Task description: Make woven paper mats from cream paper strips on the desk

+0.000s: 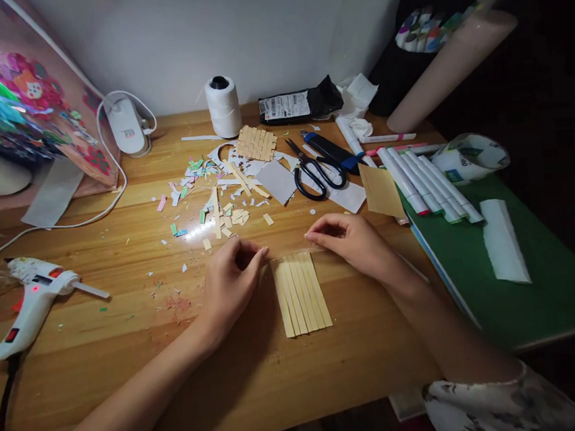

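Observation:
A small panel of pale yellow paper strips, laid side by side, rests on the wooden table between my hands. My left hand is closed in a pinch just off the panel's upper left corner. On the other side, my right hand also pinches thumb and finger together, a little above the upper right corner. Whatever thin thing may be between the fingertips is too faint to make out. Beyond my hands lie cut paper scraps, a woven tan paper piece and black-handled scissors.
A hot glue gun lies at the left with its cord. Behind stand a white thread spool and a white plug adapter. At the right, several markers and a tape roll sit by a green board.

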{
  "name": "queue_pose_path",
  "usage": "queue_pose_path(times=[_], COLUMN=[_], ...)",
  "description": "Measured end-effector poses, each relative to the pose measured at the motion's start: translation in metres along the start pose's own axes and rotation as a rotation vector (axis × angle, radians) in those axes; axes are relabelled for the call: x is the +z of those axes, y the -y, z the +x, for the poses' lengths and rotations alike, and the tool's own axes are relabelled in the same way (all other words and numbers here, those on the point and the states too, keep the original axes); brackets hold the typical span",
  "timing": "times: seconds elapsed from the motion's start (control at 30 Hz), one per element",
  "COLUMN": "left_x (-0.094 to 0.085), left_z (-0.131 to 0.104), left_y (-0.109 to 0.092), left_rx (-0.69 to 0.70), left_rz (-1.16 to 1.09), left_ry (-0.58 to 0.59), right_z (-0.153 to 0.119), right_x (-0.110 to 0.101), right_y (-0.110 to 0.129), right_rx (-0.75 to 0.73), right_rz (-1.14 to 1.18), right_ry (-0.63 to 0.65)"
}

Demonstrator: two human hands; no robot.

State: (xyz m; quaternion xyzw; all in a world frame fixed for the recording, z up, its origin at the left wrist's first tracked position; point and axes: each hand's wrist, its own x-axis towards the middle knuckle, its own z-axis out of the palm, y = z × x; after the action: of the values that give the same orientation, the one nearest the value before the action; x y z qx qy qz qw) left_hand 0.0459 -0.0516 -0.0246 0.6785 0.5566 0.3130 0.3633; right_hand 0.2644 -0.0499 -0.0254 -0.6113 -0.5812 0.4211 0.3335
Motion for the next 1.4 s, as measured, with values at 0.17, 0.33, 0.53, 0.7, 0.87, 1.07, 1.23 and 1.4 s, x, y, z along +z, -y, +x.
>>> queue_pose_path(times=[0.17, 0.33, 0.53, 0.7, 0.87, 1.07, 1.23, 1.4], left_x=[-0.0004, 0.0003, 0.0020, 0.0022, 0.0028, 0.0019, 0.0026, 0.0038], left_z=[0.0019, 0.0013, 0.0004, -0.0009, -0.0011, -0.0007, -0.0019, -0.0021], left_y=[0.0002, 0.0021, 0.0030, 0.0026, 0.0026, 0.0006, 0.0018, 0.0018], left_rx=[0.006, 0.032, 0.046, 0.041, 0.052, 0.047, 0.041, 0.049], left_rz=[0.046, 0.090, 0.125, 0.144, 0.156, 0.176, 0.192, 0.194], left_ry=[0.001, 0.010, 0.005, 0.012, 0.006, 0.009, 0.013, 0.017], right_z=[-0.0008, 0.0000, 0.0002, -0.0002, 0.0002, -0.0013, -0.0010, -0.0015], right_x=[0.0012, 0.0006, -0.0004, 0.0006, 0.0008, 0.0013, 0.0018, 0.0016], right_y=[-0.0011, -0.0013, -0.0012, -0.0021, -0.0041, -0.0015, -0.0016, -0.0028], right_rx=[0.032, 0.044, 0.046, 0.051, 0.047, 0.052, 0.050, 0.041], right_rz=[-0.079, -0.100, -0.139, -0.168, -0.188, -0.183, -0.154, -0.151], right_ry=[0.014, 0.028, 0.047, 0.040, 0.040, 0.034, 0.042, 0.035])
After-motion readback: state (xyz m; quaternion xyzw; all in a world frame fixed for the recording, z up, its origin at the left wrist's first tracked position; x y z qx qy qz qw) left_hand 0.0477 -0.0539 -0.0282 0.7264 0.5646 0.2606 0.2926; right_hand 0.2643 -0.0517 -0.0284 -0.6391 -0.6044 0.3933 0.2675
